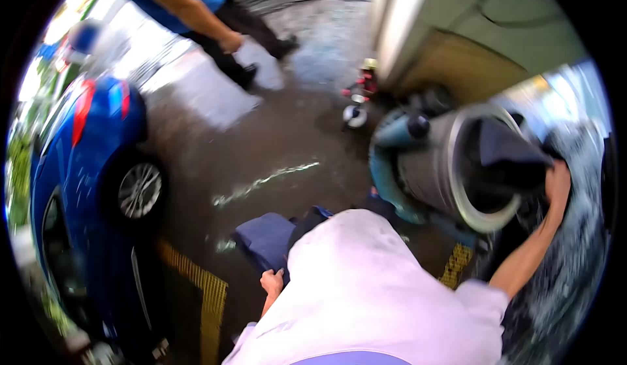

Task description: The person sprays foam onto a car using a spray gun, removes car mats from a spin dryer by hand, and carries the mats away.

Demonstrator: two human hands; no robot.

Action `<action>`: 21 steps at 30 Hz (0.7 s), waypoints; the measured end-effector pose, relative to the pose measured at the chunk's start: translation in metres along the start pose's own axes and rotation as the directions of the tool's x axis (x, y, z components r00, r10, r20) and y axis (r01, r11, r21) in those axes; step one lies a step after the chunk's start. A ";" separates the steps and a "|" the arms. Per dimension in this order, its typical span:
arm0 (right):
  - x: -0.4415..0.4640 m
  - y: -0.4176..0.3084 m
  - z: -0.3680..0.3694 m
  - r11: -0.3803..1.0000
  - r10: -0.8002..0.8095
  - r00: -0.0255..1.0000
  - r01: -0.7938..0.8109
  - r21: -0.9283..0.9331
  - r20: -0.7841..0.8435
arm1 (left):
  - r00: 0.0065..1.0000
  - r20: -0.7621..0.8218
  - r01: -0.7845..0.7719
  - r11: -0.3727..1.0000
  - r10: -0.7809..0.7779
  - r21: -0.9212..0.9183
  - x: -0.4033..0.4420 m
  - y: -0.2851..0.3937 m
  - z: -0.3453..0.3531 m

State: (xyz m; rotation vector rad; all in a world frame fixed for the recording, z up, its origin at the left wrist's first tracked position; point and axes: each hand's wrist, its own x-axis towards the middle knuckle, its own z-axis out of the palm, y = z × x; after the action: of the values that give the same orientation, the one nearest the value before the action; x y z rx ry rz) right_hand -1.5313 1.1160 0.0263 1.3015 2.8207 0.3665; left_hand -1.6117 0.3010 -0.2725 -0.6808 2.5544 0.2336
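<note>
My left hand (272, 281) is closed on the edge of a dark blue-grey floor mat (264, 237), which hangs beside my body at the lower middle. My right arm reaches out to the right, towards a large metal drum (424, 169) with a round open mouth. At that mouth, my right hand (558, 181) grips the corner of another dark floor mat (506, 144). Part of this mat is inside the drum's rim, where the dark interior hides its far end. Motion blur softens the right side.
A blue car (85, 169) stands on the left. A person (189, 5) in a blue shirt walks on the wet floor (261, 143) ahead. Near the drum is a small red-and-white item (358, 100). Yellow strips (212, 306) mark the floor; a pillar (405, 25) stands behind.
</note>
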 end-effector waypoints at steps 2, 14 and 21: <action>-0.020 -0.002 -0.093 0.997 0.071 0.990 -0.066 -0.043 0.119 | 0.979 -0.164 -0.142 0.983 0.122 -0.117 0.042 -0.039 0.027; -0.038 -0.172 -0.330 0.945 -0.046 0.999 0.040 0.324 0.012 | 0.951 -0.210 -0.241 0.969 0.227 -0.045 0.200 -0.040 -0.067; 0.063 -0.344 -0.255 0.745 -0.447 0.893 0.402 0.533 -0.050 | 0.961 -0.259 -0.126 0.986 0.093 -0.113 0.246 -0.004 -0.127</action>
State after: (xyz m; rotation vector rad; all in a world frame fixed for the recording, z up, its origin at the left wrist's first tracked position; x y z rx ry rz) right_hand -1.8582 0.8949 0.2053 0.6137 3.1320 -0.5095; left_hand -1.8484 0.1582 -0.2840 -0.6531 2.8462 0.3732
